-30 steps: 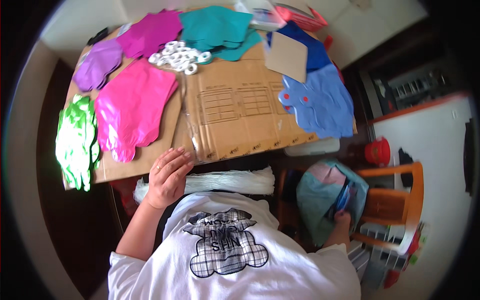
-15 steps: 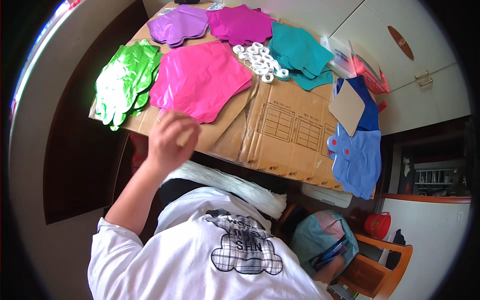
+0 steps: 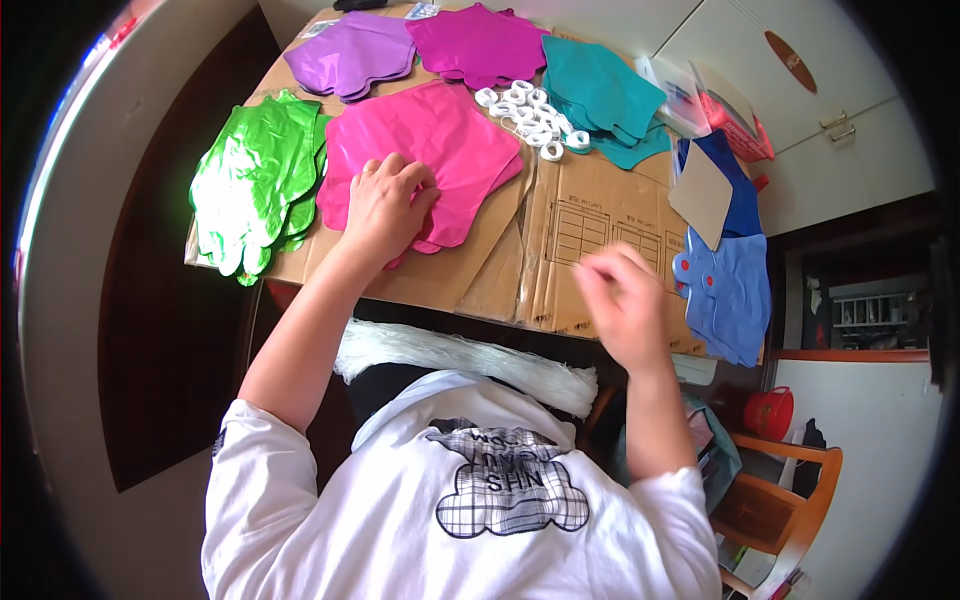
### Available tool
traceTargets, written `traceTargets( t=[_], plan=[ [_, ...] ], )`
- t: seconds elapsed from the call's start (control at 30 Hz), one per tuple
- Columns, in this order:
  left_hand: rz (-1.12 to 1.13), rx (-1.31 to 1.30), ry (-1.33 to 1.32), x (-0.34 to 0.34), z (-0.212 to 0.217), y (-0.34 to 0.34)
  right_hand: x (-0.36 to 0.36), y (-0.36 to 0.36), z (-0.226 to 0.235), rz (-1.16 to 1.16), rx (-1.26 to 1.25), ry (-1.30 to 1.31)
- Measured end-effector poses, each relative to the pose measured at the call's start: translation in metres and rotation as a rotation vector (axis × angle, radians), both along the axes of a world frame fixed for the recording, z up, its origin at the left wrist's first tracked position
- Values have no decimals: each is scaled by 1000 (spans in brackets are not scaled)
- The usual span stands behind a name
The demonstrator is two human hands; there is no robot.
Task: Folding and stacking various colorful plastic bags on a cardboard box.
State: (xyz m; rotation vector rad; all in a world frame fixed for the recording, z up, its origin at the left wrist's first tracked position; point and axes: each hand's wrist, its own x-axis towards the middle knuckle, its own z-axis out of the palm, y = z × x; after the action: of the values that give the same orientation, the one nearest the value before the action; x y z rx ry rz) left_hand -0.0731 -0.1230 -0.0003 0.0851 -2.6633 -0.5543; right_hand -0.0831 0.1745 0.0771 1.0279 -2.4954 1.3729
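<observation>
A view from above of a person seated at a worktop covered with flattened brown cardboard (image 3: pixel 600 230), laid out with stacks of flat, uninflated foil balloons.

At the far left lies a green foil stack (image 3: pixel 255 185), shiny and crinkled. Just beside it is the pink foil stack (image 3: pixel 430 150), near the front edge of the cardboard. The left hand (image 3: pixel 388 208) rests flat on this stack's lower left corner, fingers spread loosely and pressing down, not gripping. The foil looks very light, thin, limp and slippery, so sheets would likely slide over one another; a pinch at an edge or corner seems the best hold for lifting one sheet.

Behind are purple (image 3: pixel 352 55) and magenta (image 3: pixel 480 42) stacks, then a heap of small white rings (image 3: pixel 530 115) and a teal stack (image 3: pixel 600 95).

The right hand (image 3: pixel 625 305) hovers over the cardboard's front edge, blurred; its fingers seem loosely curled and empty, though that is hard to tell.

At the right lies a blue foil stack (image 3: pixel 725 285) with a loose cardboard piece (image 3: pixel 702 192) on it. A bundle of white strands (image 3: pixel 460 355) lies across the lap. White cabinets (image 3: pixel 800 90) stand behind, and a wooden chair (image 3: pixel 790 500) at lower right.
</observation>
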Motion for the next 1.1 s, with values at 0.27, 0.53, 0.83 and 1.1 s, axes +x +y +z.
traceTargets(
  t=[0.27,0.53,0.83,1.1],
  plan=[
    [22,-27,-41,5,18,13,-75,-81,-44,196,174,203],
    [37,9,31,4,9,10,-68,-84,-62,187,202,286],
    [-9,147,-48,-5,10,-3,-51,-80,-63,143,287,366],
    [-45,348,-160,-7,15,-12,-58,-109,-44,180,163,656]
  ],
)
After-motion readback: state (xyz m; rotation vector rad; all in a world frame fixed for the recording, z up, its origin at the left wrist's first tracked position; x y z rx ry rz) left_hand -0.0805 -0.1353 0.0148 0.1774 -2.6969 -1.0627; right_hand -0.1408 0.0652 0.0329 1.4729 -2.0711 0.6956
